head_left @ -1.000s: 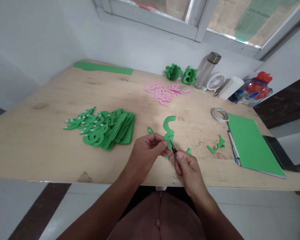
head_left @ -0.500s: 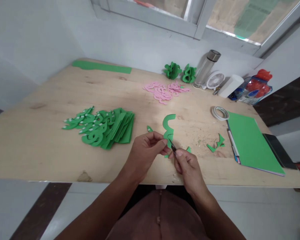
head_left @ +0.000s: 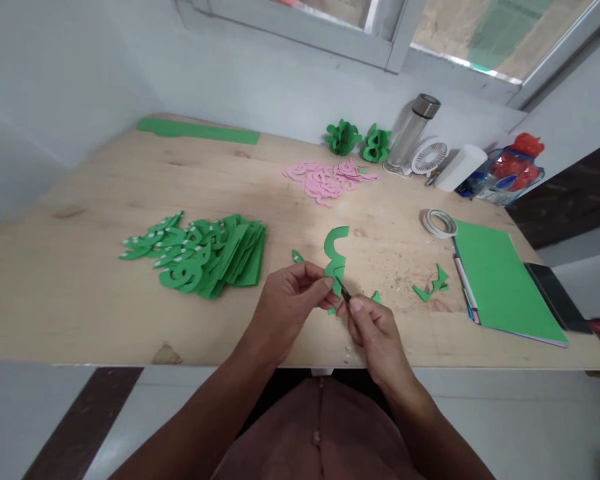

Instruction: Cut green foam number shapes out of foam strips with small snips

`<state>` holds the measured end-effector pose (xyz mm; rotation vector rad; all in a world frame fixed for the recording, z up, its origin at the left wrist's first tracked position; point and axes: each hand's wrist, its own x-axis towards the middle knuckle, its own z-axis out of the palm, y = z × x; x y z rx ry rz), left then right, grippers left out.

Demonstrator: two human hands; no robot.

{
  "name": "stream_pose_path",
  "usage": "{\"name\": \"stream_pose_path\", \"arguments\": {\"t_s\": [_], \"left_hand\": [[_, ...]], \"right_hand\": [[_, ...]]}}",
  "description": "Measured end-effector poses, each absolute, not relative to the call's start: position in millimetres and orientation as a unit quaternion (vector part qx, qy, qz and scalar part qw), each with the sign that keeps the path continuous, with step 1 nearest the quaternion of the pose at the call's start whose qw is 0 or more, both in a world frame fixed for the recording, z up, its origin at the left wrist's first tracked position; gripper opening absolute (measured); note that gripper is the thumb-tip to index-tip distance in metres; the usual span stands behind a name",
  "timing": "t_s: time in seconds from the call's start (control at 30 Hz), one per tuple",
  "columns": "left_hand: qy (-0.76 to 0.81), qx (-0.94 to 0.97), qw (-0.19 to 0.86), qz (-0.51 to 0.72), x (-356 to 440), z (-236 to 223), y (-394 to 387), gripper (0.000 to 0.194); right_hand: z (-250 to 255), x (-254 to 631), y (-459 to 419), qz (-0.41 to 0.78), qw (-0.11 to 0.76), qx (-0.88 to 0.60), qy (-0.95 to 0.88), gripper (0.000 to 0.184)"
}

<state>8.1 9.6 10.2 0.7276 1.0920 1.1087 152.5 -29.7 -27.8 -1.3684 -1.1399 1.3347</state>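
Observation:
A wavy green paper cut-out (head_left: pixel 335 247) is pinched near its lower end by my left hand (head_left: pixel 297 293), thumb and fingers closed on it. My right hand (head_left: pixel 373 321) is closed around a small dark pointed tool (head_left: pixel 345 291), whose tip meets the paper close to my left thumb. I cannot tell whether it is a knife or small scissors. Just beyond my left fingers lies a small green piece with a white patch (head_left: pixel 297 256). A green scrap (head_left: pixel 377 297) shows behind my right hand.
To the left lies a pile of green cut-outs (head_left: pixel 205 257). Pink cut-outs (head_left: pixel 325 180), green paper ornaments (head_left: pixel 343 137), a glass bottle (head_left: pixel 413 133) and a small fan (head_left: pixel 430 157) are at the back. Rightward are tape rolls (head_left: pixel 439 224), scraps (head_left: pixel 433 285), pens (head_left: pixel 466 283) and green sheets (head_left: pixel 507 283).
The view has shifted slightly, so the tabletop things sit a little higher and further left. Both hands keep nearly the same hold on the paper and the tool.

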Motion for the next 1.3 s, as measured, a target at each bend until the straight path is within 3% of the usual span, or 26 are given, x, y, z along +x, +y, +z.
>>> {"name": "stream_pose_path", "arguments": {"t_s": [1.3], "left_hand": [[0.458, 0.293, 0.684, 0.487, 7.4, 6.1, 4.9, 0.015]], "right_hand": [[-27.7, 153.5, -32.5, 0.526, 0.436, -0.552, -0.478, 0.051]]}}
